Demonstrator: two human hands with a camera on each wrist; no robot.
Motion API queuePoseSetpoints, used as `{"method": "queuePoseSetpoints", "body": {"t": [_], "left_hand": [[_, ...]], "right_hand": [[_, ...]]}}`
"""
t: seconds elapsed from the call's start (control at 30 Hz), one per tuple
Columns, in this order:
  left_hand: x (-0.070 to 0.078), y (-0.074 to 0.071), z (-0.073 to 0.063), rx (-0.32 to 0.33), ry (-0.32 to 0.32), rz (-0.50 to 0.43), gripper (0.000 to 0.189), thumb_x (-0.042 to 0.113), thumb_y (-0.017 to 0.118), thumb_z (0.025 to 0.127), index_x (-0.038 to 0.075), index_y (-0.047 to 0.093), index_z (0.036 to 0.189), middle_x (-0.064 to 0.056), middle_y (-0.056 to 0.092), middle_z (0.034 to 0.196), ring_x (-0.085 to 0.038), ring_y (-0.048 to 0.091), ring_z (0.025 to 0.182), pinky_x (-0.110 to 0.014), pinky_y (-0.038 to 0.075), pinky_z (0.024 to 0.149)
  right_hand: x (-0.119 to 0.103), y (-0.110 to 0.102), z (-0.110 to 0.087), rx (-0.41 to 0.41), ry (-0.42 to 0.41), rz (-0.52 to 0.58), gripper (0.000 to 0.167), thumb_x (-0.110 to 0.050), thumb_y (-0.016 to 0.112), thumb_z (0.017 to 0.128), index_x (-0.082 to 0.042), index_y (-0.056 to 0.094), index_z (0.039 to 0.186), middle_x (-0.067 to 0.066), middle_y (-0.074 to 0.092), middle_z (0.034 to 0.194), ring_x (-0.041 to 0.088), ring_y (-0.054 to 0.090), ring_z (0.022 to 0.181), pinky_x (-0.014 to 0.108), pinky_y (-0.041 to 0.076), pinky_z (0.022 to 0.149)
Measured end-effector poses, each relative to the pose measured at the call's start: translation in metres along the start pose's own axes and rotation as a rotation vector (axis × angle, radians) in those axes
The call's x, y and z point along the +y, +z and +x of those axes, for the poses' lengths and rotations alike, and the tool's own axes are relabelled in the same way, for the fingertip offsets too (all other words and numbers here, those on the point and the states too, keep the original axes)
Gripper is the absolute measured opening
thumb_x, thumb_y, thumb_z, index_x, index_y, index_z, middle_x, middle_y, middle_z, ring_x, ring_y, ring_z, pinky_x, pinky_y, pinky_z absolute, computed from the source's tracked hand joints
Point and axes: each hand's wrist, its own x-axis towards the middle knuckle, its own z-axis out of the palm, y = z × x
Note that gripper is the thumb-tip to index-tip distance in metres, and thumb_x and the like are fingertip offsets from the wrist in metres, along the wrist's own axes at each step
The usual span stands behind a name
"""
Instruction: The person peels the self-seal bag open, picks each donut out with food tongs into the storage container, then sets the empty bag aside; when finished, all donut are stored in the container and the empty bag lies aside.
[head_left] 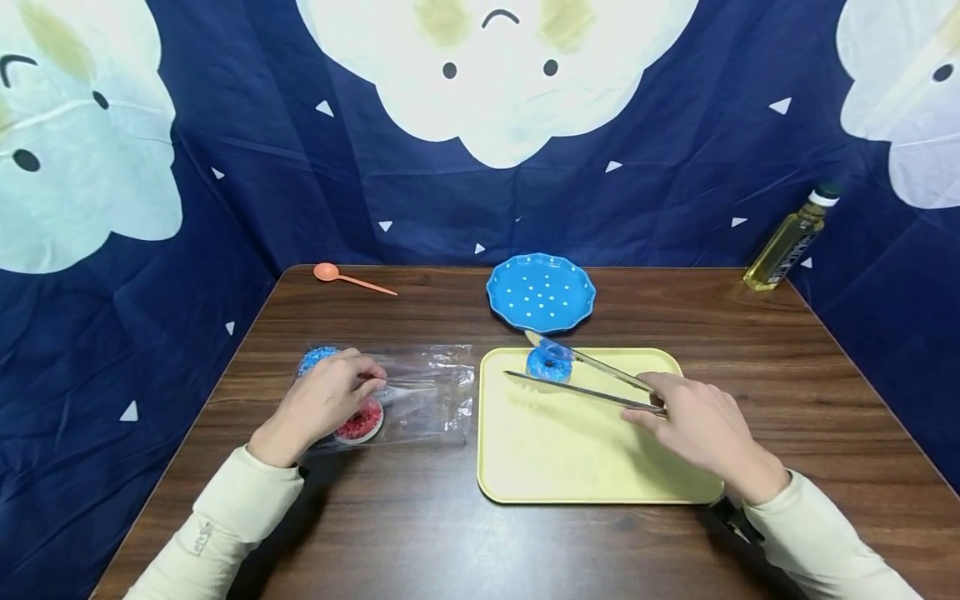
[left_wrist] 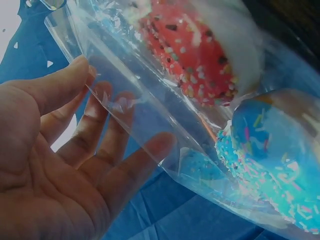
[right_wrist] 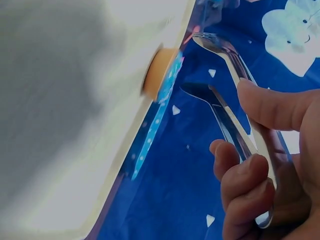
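My left hand (head_left: pixel 322 404) pinches the edge of a clear plastic bag (head_left: pixel 423 400) between thumb and fingertip, its other fingers spread behind the film. Inside the bag lie a red sprinkled doughnut (left_wrist: pixel 187 55) and a blue sprinkled doughnut (left_wrist: pixel 272 160); in the head view the hand partly covers both. My right hand (head_left: pixel 697 421) grips metal tongs (head_left: pixel 592 392) by the handle end. The tongs' arms stand apart over a yellow tray (head_left: pixel 585 467). Between their tips, another blue doughnut (head_left: pixel 549 365) sits near the tray's far left corner; the right wrist view shows its tan side.
A blue plate with white dots (head_left: pixel 542 292) stands behind the tray. An orange spoon (head_left: pixel 352 279) lies at the back left. A bottle of yellow liquid (head_left: pixel 787 242) stands at the back right corner. Dark blue cloth hangs around the wooden table (head_left: pixel 420 533).
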Motion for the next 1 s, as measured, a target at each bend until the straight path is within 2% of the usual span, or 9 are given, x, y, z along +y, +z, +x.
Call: {"method": "queuePoseSetpoints", "body": {"t": [0.07,0.2,0.3,0.47,0.6,0.77,1.0], "left_hand": [[0.001,-0.001,0.0,0.003,0.002,-0.003,0.005,0.013,0.073,0.094,0.009,0.076,0.095,0.0,0.064,0.087,-0.014,0.055,0.073,-0.035,0.047,0.065],[0.001,-0.002,0.0,0.016,0.004,-0.011,0.005,0.012,0.073,0.094,0.009,0.076,0.094,0.0,0.063,0.085,-0.014,0.054,0.072,-0.034,0.047,0.065],[0.002,-0.003,0.0,0.022,0.006,-0.008,0.005,0.012,0.073,0.094,0.008,0.076,0.094,0.0,0.063,0.086,-0.014,0.056,0.073,-0.035,0.048,0.066],[0.001,-0.003,-0.002,0.019,-0.001,-0.008,0.006,0.013,0.072,0.094,0.009,0.076,0.095,0.0,0.065,0.088,-0.015,0.057,0.075,-0.036,0.049,0.068],[0.002,-0.004,-0.004,0.016,-0.011,-0.007,0.006,0.013,0.072,0.095,0.009,0.076,0.095,0.0,0.064,0.089,-0.014,0.056,0.074,-0.035,0.049,0.067],[0.003,-0.006,-0.004,0.018,-0.016,0.0,0.005,0.014,0.072,0.095,0.01,0.075,0.095,0.001,0.063,0.087,-0.013,0.054,0.072,-0.035,0.048,0.066],[0.004,-0.006,-0.004,0.025,-0.012,0.012,0.004,0.014,0.072,0.094,0.011,0.075,0.093,0.001,0.063,0.087,-0.014,0.056,0.074,-0.037,0.049,0.069]], "right_hand": [[-0.005,0.001,0.003,0.004,-0.03,0.002,0.043,-0.046,0.078,0.085,-0.014,0.071,0.113,-0.009,0.055,0.073,0.018,0.055,0.062,0.043,0.042,0.049],[-0.016,0.006,0.012,0.018,-0.105,0.004,0.028,-0.043,0.079,0.085,-0.02,0.066,0.095,-0.012,0.046,0.068,0.011,0.046,0.058,0.037,0.036,0.046],[-0.025,0.011,0.02,0.011,-0.154,0.005,0.027,-0.042,0.079,0.085,-0.022,0.06,0.087,-0.012,0.04,0.065,0.008,0.04,0.056,0.032,0.032,0.046],[-0.038,0.017,0.03,-0.018,-0.193,0.004,0.026,-0.041,0.078,0.087,-0.022,0.06,0.086,-0.012,0.039,0.063,0.009,0.039,0.053,0.033,0.032,0.045],[-0.047,0.022,0.036,-0.011,-0.224,-0.011,0.024,-0.04,0.078,0.087,-0.022,0.063,0.085,-0.012,0.038,0.061,0.01,0.039,0.05,0.035,0.033,0.043],[-0.056,0.028,0.043,-0.019,-0.25,-0.037,0.03,-0.04,0.077,0.088,-0.023,0.056,0.077,-0.012,0.035,0.059,0.011,0.038,0.048,0.035,0.032,0.04],[-0.069,0.038,0.055,-0.074,-0.273,-0.057,0.025,-0.042,0.077,0.088,-0.021,0.064,0.085,-0.009,0.051,0.065,0.014,0.045,0.049,0.036,0.034,0.04]]}}
